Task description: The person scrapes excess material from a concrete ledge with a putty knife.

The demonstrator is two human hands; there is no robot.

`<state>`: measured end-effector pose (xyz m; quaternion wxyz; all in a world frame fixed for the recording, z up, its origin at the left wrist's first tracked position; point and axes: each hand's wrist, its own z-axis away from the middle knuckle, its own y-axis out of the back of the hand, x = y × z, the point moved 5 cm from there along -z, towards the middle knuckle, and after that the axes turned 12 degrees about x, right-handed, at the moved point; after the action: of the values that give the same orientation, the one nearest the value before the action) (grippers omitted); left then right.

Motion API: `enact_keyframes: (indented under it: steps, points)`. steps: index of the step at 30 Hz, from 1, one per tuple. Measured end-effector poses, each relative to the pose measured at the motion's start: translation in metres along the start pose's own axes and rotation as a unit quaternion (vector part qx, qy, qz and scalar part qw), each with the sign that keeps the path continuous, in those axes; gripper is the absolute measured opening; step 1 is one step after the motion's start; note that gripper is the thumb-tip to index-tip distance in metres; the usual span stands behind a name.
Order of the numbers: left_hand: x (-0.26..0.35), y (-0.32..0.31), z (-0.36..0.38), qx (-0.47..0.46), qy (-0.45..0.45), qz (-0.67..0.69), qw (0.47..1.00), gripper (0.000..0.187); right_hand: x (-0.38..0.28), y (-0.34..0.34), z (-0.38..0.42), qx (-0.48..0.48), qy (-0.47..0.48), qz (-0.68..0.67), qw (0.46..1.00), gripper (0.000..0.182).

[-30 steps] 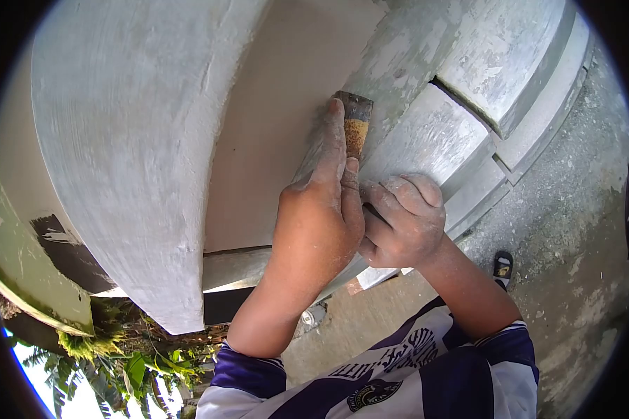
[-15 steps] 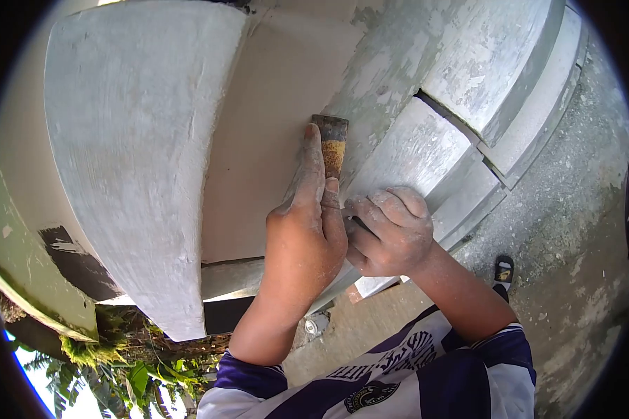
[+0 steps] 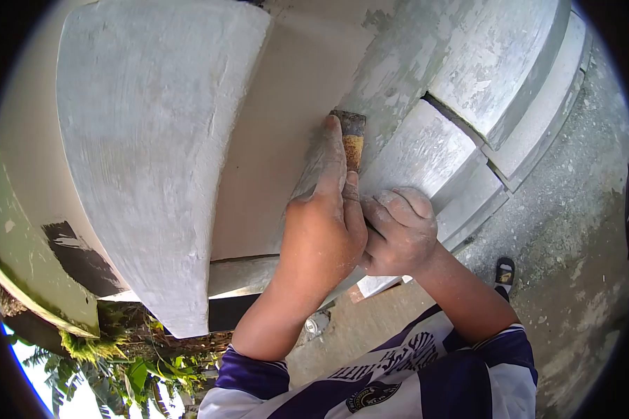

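Note:
A putty knife (image 3: 353,143) with a worn, yellow-and-dark blade lies against the grey-white plastered surface (image 3: 391,84). My left hand (image 3: 325,227) is closed on it, index finger and thumb stretched along the blade. Dusty with white powder, my right hand (image 3: 402,230) is curled into a fist beside the left one. A dark bit shows between the two hands, apparently the handle; most of it is hidden by my fingers. Left of the blade runs a smooth beige strip (image 3: 279,126) of the same structure.
A thick curved grey slab (image 3: 147,153) rises on the left. Stepped plastered blocks (image 3: 426,146) with dark gaps stand to the right. Below are the concrete floor (image 3: 559,279), a sandalled foot (image 3: 504,271) and a small container (image 3: 318,322). Plants (image 3: 140,377) grow at lower left.
The putty knife and my left hand have shifted right and slightly up in view, my right hand a little less. The camera view has also moved slightly.

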<state>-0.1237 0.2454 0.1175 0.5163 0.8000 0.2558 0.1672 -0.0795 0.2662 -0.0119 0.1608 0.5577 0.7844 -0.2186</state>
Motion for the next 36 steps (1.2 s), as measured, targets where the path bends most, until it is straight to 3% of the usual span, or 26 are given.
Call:
enact_keyframes:
  steps: [2, 8, 16, 19, 25, 26, 29, 36]
  points:
    - [-0.001, -0.004, -0.005, -0.011, 0.03, 0.03, 0.999, 0.058, 0.0, 0.001, -0.001, 0.0, 0.008, 0.007, 1.0, 0.016]
    - [0.001, -0.001, 0.006, 0.003, -0.01, -0.033, 0.999, 0.057, 0.001, -0.001, 0.001, 0.0, -0.009, 0.007, 1.0, 0.019]
    - [-0.006, 0.0, 0.0, 0.005, 0.002, 0.014, 1.0, 0.056, -0.001, -0.001, 0.0, -0.004, 0.003, 0.015, 1.0, 0.018]
    - [-0.015, 0.006, 0.008, 0.044, -0.113, -0.023, 0.992, 0.062, 0.0, 0.001, -0.004, -0.006, 0.013, 0.018, 1.0, 0.016]
    - [-0.045, 0.023, 0.067, -0.018, 0.219, 0.098, 0.971, 0.058, -0.001, 0.001, -0.003, -0.006, 0.012, 0.014, 1.0, 0.016]
    - [-0.051, 0.025, 0.075, 0.004, 0.192, 0.096, 0.977, 0.059, -0.002, 0.001, -0.004, -0.008, 0.015, 0.014, 1.0, 0.016]
    - [-0.062, 0.033, 0.096, 0.003, 0.242, 0.109, 0.964, 0.062, -0.004, 0.001, -0.005, -0.014, 0.022, 0.027, 0.999, 0.016]
    - [-0.085, 0.032, 0.141, -0.015, 0.241, 0.175, 0.955, 0.063, -0.006, -0.001, -0.01, -0.029, 0.039, 0.063, 0.997, 0.013]
